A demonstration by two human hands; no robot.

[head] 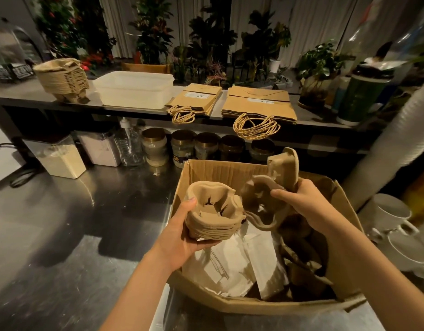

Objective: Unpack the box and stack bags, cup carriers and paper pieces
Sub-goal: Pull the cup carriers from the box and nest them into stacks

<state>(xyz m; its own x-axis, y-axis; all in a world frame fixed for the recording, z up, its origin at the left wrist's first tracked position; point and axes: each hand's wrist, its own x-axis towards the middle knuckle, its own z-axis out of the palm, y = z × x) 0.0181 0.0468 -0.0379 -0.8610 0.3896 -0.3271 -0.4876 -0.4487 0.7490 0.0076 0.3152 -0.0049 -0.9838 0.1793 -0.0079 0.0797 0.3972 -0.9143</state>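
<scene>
Fingers (190,203) of our left hand (180,235) are clamping a carrier stack (213,216), our right hand (309,206) just beside is gripping another carrier (261,201)

- Cardboard box (220,173): open, flaps splayed, at the steel counter's near right edge.
- Nested carrier stack (213,213) — brown pulp, gripped upright by the left hand (180,237) over the box's left side.
- Loose carriers (268,194): tilted on end, held by the right hand (309,206) above the box.
- Paper pieces (244,259): white sheets lying in the box.
- Tall carrier pile (63,78): at the shelf's left end.
- Small bags (199,99) and large bags (258,103) — flat brown piles side by side on the shelf, twine handles overhanging its front edge.
</scene>
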